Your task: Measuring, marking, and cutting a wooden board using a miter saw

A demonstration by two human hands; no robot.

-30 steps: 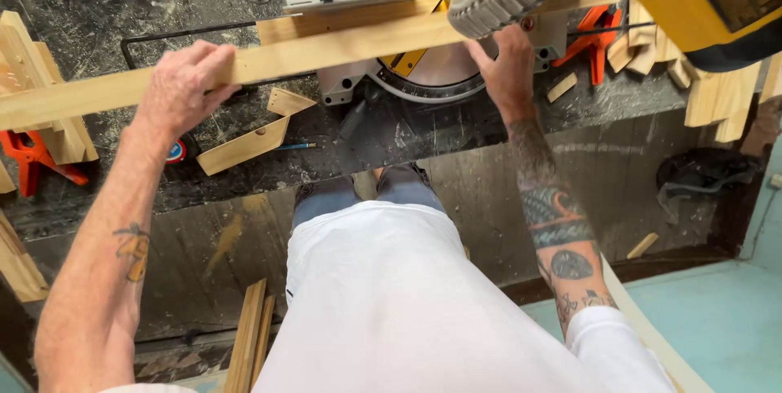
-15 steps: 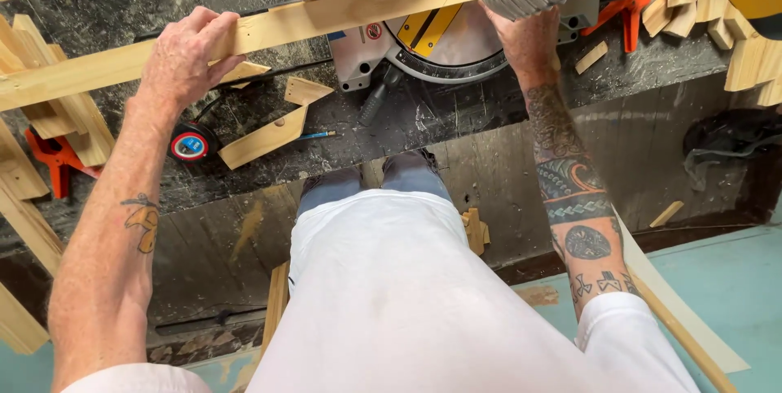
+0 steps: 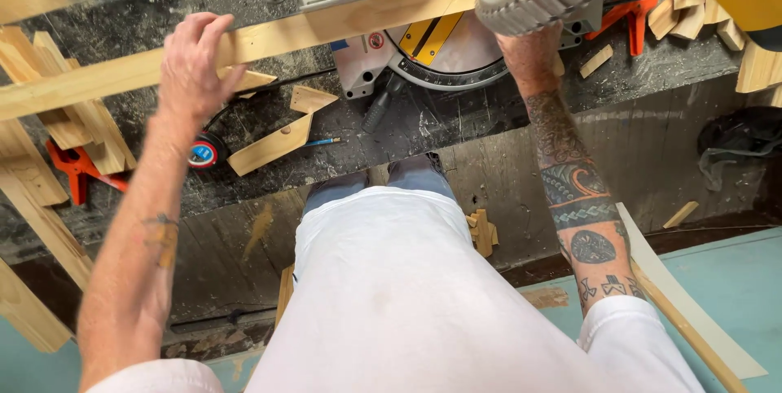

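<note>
dark, dusty bench in a workshop, sawdust all over, teal floor below. a miter saw sits at the far edge w/ its yellow-and-grey head hanging over the right side of the view.

a long board lies across the saw bed, against the fence. its long axis runs left-right across the view, tilted a bit: left end lower and nearer the person, right end rising toward the saw head, where it passes out of sight under the motor housing.

left hand is draped over the board well left of the saw, fingers curled over the far edge, palm pressing down, so it's holding the board. right hand is up by the saw just under the grey housing; its fingers are hidden, so can't tell if it grips anything or how wide it's spread. the board lies straight ahead of both hands, the left one on it, the right one near its hidden stretch by the blade area.

near the left hand on the bench: an angled offcut, a small wedge, a tape measure, a blue pencil. orange clamp and stacked wood strips at far left, more offcuts far right.
</note>
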